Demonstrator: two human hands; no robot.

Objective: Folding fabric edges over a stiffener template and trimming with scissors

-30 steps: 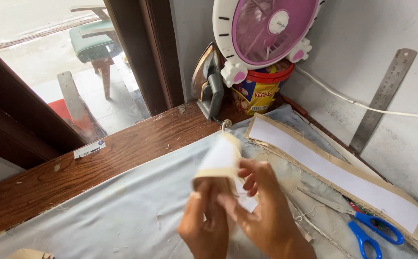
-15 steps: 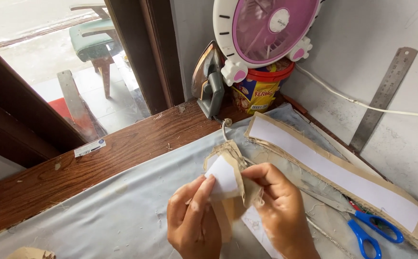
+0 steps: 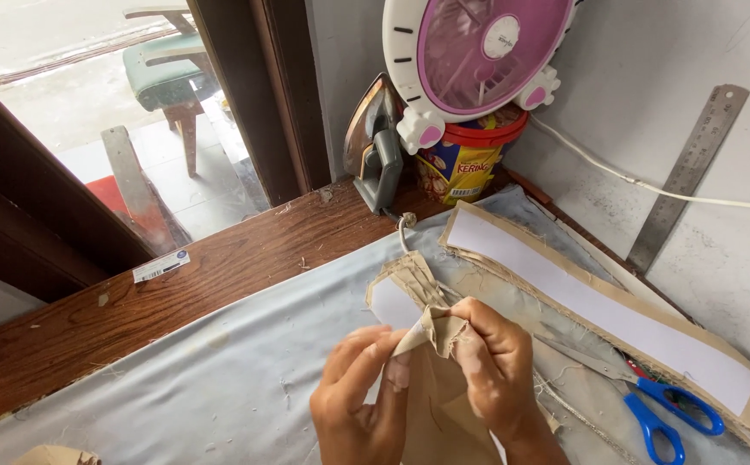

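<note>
Frayed tan fabric piece (image 3: 431, 323) with white backing

The blue scissors (image 3: 672, 418) seem partly cut off below.

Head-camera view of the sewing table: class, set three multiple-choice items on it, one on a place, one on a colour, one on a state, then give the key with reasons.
1. Where do the scissors lie?
A. right of the hands
B. on the window sill
C. inside the bucket

2. What colour are the scissor handles?
A. green
B. blue
C. yellow

3. How is the tan fabric piece held?
A. lying untouched
B. by one hand
C. pinched by both hands

Key: 1 A, near the lower right edge; 2 B, the loops are blue; 3 C, the left hand and right hand both grip it.
</note>
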